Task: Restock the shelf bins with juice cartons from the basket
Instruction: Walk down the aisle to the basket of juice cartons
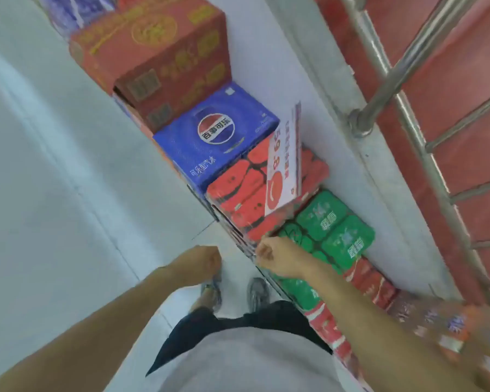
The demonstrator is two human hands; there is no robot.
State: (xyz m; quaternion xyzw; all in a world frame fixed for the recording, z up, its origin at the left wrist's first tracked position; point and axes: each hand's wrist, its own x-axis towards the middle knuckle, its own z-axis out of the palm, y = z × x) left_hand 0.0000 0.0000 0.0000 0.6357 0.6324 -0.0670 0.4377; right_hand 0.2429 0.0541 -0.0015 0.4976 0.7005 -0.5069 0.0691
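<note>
view: head camera looking straight down; grey shirt, dark shorts, two shoes [232, 292] on a pale tiled floor [54, 193]
left hand [203, 263]: fingers curled into a loose fist, nothing visible in it, hanging over the floor just ahead of the left shoe
right hand [277, 257]: also curled, knuckles up, at the edge of the stacked drink packs; may be touching or pinching the wrap at the corner where red meets green, can't tell for sure, frame is soft
hands: apart from each other, neither carrying a carton
near stack: green shrink-wrapped can packs [334, 230] just beside the right forearm, more red and green packs under and behind it along the wall
mid stack: red can packs [238, 193] with a white price card [283, 162] propped on top, tilted
further: blue cola case [215, 137], then a red cardboard box [159, 49] stacked above and beyond it
right edge: pale wall, metal railing [385, 66] over a red panel
task items: no basket, no juice cartons, no shelf bins in view; where they are can't be said from here
progress: nothing visible to show any carton placed; my read is the person is standing at or passing a floor display of soft drinks, so restocking is either not begun or paused
left to do: by this view, everything; reach the basket, take cartons, load the bins
</note>
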